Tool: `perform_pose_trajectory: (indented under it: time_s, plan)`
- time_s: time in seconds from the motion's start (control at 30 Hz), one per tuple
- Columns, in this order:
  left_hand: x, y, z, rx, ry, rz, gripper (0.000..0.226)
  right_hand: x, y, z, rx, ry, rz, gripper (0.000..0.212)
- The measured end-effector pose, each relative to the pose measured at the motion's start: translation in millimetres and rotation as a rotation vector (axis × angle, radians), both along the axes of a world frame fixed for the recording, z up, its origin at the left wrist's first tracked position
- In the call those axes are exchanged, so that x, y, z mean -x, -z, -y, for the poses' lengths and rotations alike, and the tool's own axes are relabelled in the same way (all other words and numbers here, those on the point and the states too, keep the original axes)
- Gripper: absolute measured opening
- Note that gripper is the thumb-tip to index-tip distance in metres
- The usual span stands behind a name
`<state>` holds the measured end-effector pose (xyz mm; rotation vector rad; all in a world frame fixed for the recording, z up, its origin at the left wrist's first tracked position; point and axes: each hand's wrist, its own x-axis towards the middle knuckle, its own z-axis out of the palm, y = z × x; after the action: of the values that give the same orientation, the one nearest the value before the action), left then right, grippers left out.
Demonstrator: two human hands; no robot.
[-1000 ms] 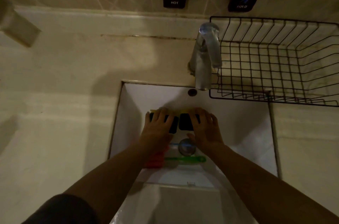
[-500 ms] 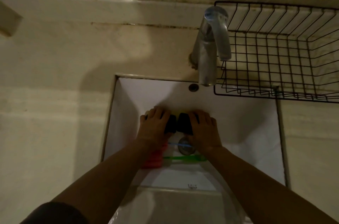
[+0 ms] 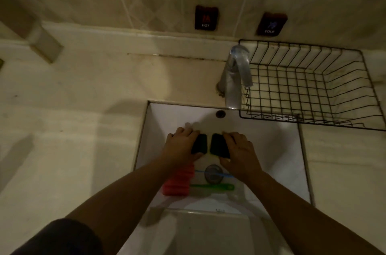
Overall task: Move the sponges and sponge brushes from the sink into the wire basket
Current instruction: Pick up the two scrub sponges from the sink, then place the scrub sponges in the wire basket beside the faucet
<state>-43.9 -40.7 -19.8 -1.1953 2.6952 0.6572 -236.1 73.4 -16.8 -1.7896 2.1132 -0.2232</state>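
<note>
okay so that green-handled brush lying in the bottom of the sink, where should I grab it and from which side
Probably by the green handle, pinched across its narrow width from above. It lies flat and crosswise near the sink's front wall, below the drain, with its bare right end free. Its left end meets the red ribbed sponge, so come in from the right. Both hands are currently on the dark sponges.

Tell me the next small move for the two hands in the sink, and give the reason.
Probably lift both hands straight up out of the white sink. The left hand grips one dark rectangular sponge and the right hand the other dark sponge, while the black wire basket on the counter to the right holds nothing yet. Rising first should clear the chrome tap.
</note>
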Motion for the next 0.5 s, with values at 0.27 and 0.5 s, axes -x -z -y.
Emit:
perform_pose_trajectory:
  time_s: [0.27, 0.5]
  plan:
    - [-5.8, -62.9, -7.5, 0.059, 0.068, -0.139, 0.062, -10.5, -62.6, -13.6, 0.097, -0.029, -0.062, 0.072]
    - [-2.7, -116.0, -9.8, 0.112, 0.159, -0.141, 0.066, -7.3, -116.9, -23.5, 0.16, -0.019, -0.145, 0.075]
